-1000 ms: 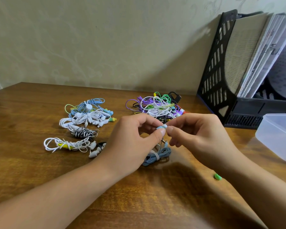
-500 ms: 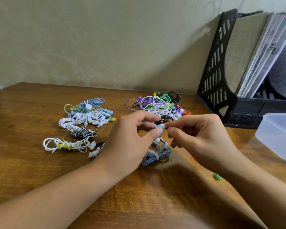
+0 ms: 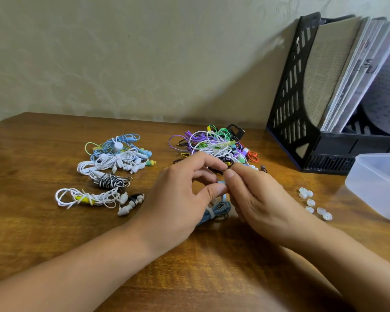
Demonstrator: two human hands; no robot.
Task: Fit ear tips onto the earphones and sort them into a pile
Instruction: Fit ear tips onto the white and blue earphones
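Head view: left hand (image 3: 178,199) and right hand (image 3: 257,199) meet fingertip to fingertip mid-table, both pinching a pale blue earbud (image 3: 221,182) — its bundled blue cord (image 3: 216,211) lies on the table beneath them; loose white ear tips (image 3: 311,202) sit near the right edge, beside a clear plastic box (image 3: 378,188).

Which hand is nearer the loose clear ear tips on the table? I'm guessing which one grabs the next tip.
Right. The right hand sits just left of the clear ear tips; the left hand is farther left, beyond it.
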